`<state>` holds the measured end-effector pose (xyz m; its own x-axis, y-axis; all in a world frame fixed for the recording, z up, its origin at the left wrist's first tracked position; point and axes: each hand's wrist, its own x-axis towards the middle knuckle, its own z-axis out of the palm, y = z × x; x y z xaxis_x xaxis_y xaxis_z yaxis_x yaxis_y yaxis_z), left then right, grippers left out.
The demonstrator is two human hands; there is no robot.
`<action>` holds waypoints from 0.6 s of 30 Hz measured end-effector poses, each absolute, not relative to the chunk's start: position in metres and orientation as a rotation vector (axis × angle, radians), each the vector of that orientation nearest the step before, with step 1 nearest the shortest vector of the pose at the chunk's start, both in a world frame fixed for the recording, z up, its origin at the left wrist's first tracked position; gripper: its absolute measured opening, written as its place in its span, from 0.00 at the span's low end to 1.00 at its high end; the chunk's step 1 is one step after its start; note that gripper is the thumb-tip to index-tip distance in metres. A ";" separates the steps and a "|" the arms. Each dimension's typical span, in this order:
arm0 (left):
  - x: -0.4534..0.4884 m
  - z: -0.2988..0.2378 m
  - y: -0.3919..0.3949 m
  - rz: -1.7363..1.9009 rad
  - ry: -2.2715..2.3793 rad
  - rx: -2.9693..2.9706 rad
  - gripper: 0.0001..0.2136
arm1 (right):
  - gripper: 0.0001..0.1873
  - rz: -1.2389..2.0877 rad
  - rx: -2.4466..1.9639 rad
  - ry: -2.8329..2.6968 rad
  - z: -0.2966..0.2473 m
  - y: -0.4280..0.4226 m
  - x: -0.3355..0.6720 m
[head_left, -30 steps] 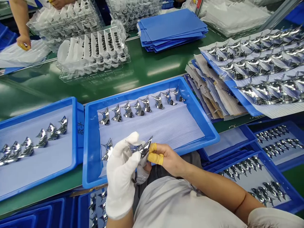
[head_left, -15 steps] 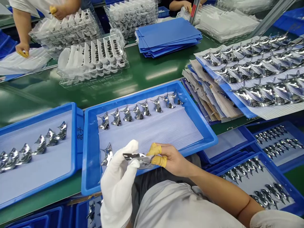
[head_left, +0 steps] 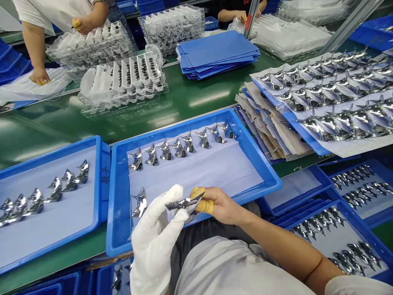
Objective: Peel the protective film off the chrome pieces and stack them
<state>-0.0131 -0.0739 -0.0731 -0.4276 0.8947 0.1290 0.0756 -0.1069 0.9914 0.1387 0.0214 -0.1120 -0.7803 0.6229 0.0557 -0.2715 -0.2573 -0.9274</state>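
Between my two hands is a shiny chrome part with pointed ends, held over the near edge of a blue tray. My left hand, in a white glove, pinches its left side between thumb and fingers. Yellow finger covers sit on my right hand, which grips the part's right end. Inside the tray, a row of similar chrome parts lies along the far side on white lining. One more chrome part rests at the left, just beyond my left glove.
To the left stands another blue tray with chrome parts. A board bearing rows of chrome parts lies at right, over stacked sheets. Blue sheets and clear plastic trays sit farther back. A co-worker's hand is at upper left.
The chrome part has turned in my hands, so a pointed tip now shows at its right end. At upper left, the co-worker's hands have shifted slightly. The whole view has moved a little.
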 end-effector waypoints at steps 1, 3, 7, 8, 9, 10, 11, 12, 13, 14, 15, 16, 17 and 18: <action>-0.013 -0.073 -0.074 1.606 1.517 1.098 0.20 | 0.23 2.130 -0.447 -1.388 -0.115 0.021 0.137; -0.012 -0.074 -0.076 1.613 1.522 1.085 0.19 | 0.24 2.203 -0.463 -1.324 -0.120 0.019 0.135; -0.014 -0.078 -0.078 1.638 1.520 1.042 0.19 | 0.23 2.249 -0.476 -1.275 -0.120 0.018 0.134; -0.015 -0.078 -0.078 1.648 1.519 1.023 0.19 | 0.23 2.265 -0.466 -1.251 -0.118 0.017 0.134; -0.016 -0.079 -0.077 1.656 1.525 0.995 0.17 | 0.23 2.285 -0.448 -1.217 -0.115 0.017 0.135; -0.017 -0.078 -0.076 1.664 1.538 0.956 0.15 | 0.23 2.306 -0.423 -1.181 -0.112 0.016 0.136; -0.018 -0.076 -0.074 1.668 1.558 0.906 0.12 | 0.22 2.328 -0.400 -1.148 -0.109 0.015 0.137; -0.017 -0.074 -0.071 1.656 1.583 0.849 0.10 | 0.22 2.354 -0.385 -1.124 -0.106 0.013 0.138; -0.017 -0.072 -0.067 1.628 1.607 0.790 0.09 | 0.21 2.379 -0.373 -1.107 -0.104 0.011 0.139; -0.015 -0.069 -0.063 1.585 1.623 0.729 0.10 | 0.21 2.406 -0.370 -1.095 -0.102 0.009 0.139; -0.014 -0.066 -0.059 1.533 1.625 0.666 0.11 | 0.20 2.439 -0.369 -1.075 -0.101 0.008 0.139; -0.012 -0.065 -0.056 1.485 1.617 0.608 0.13 | 0.20 2.473 -0.368 -1.046 -0.100 0.006 0.138; -0.010 -0.065 -0.053 1.439 1.603 0.560 0.15 | 0.20 2.502 -0.364 -1.011 -0.099 0.005 0.137; -0.009 -0.066 -0.052 1.410 1.588 0.531 0.16 | 0.20 2.520 -0.364 -0.972 -0.098 0.004 0.135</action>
